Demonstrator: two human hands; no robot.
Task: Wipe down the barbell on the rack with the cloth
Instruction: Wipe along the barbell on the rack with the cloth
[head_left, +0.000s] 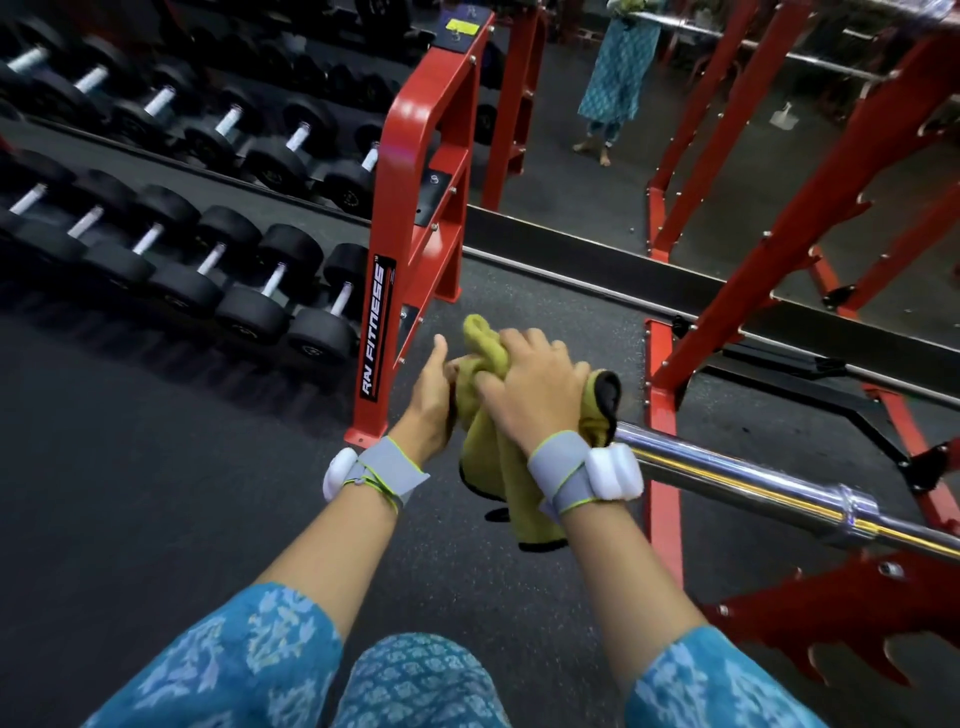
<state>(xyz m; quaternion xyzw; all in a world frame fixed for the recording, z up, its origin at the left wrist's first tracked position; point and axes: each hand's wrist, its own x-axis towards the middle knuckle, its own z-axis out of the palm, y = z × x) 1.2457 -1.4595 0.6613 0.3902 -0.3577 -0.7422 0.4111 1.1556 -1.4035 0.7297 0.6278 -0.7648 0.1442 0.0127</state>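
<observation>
both hands at the free end of the barbell (727, 478), the chrome sleeve running in from the right and resting on the red rack (662, 415). cloth (491, 457), yellow-green with a dark edge, is bunched over the sleeve tip, its loose tail hanging below between the wrists. right hand (535, 395) lies on top, fingers (519, 345) curled down over the cloth and, by the look of it, round the bar beneath, likely so the cloth wraps the metal and can be dragged along it. left hand (428, 400) sits edge-on against the bunched end, one digit showing straight and up; the others are hidden behind the cloth, so cannot tell if they pinch it. probably steadying or gathering the slack. judgement: wiping is only at the sleeve tip, the bare shining length to the right not yet covered. grey straps with white pods on both wrists (615, 473). dumbbell stand (395, 171), red, to the left carries a vertical label (380, 335) reading "rw fitness", first two letters less sure. yellow sticker (462, 26) on its top, text too small to read. black dumbbells (249, 291) in rows.
</observation>
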